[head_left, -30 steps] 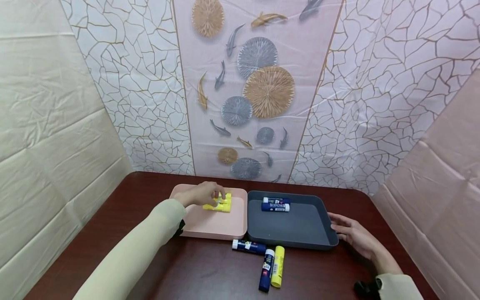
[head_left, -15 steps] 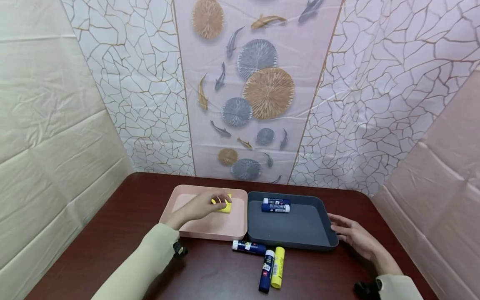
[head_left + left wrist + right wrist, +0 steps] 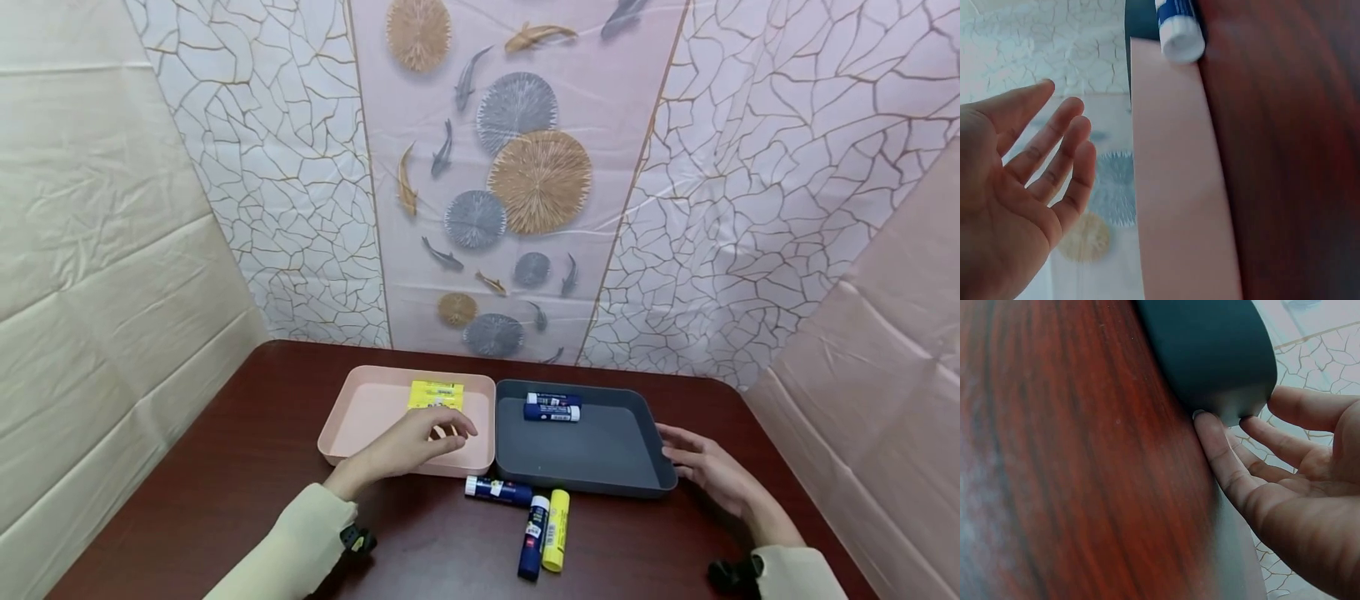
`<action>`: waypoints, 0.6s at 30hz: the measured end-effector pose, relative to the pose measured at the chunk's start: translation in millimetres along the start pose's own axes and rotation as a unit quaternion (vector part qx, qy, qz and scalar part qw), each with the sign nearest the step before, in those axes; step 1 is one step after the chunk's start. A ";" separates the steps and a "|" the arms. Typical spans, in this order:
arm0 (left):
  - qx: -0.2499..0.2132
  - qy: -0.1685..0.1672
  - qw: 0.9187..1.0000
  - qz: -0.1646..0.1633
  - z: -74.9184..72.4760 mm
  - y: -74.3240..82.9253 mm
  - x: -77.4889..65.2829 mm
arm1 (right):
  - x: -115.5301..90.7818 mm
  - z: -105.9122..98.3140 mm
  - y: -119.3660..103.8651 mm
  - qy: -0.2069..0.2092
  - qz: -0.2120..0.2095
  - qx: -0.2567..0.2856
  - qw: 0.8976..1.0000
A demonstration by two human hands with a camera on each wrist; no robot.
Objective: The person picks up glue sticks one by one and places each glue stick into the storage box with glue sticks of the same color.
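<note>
My left hand point(image 3: 416, 442) hovers over the front part of the pink tray point(image 3: 367, 417), fingers loosely bent and holding nothing. Behind it in the tray lie yellow glue sticks point(image 3: 437, 395) side by side, partly covered by the hand. The fingers of my right hand point(image 3: 708, 471) touch the right side of the dark grey tray point(image 3: 592, 450); the right wrist view shows them at the tray's corner point(image 3: 1222, 387). Two blue glue sticks point(image 3: 552, 412) lie in that tray. In front of the trays lie a crosswise blue glue stick point(image 3: 498, 492), another blue glue stick point(image 3: 533, 537) and a yellow glue stick point(image 3: 555, 531).
Both trays stand edge to edge on a dark red wooden table point(image 3: 420, 550). Patterned cloth point(image 3: 300, 208) hangs behind the table, and plain cloth walls point(image 3: 97, 275) close off the sides.
My left hand has let go of the yellow glue sticks and drawn back toward the tray's front, uncovering them. The right hand has stayed at the dark tray.
</note>
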State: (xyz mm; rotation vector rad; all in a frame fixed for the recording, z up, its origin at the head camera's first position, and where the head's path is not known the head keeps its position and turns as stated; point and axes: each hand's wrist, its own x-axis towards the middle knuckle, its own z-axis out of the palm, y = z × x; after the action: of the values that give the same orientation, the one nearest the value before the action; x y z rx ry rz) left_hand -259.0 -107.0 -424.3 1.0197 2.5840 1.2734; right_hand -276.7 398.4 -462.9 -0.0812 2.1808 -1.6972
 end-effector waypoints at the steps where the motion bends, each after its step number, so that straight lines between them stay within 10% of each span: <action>1: -0.001 0.002 1.000 -0.005 2.1 2.4 -1.7 | 0.6 -0.1 -0.2 -0.001 -0.002 -0.001 1.000; 18: -0.026 -0.007 0.999 -0.036 44.2 26.7 -12.2 | 1.1 -1.0 2.3 -0.001 -0.006 -0.004 1.000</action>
State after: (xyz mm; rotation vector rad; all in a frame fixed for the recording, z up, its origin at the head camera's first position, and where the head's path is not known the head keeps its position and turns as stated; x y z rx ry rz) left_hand -220.0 -73.0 -435.9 0.9134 2.5388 1.3035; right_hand -277.6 399.7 -465.2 -0.0975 2.1909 -1.6944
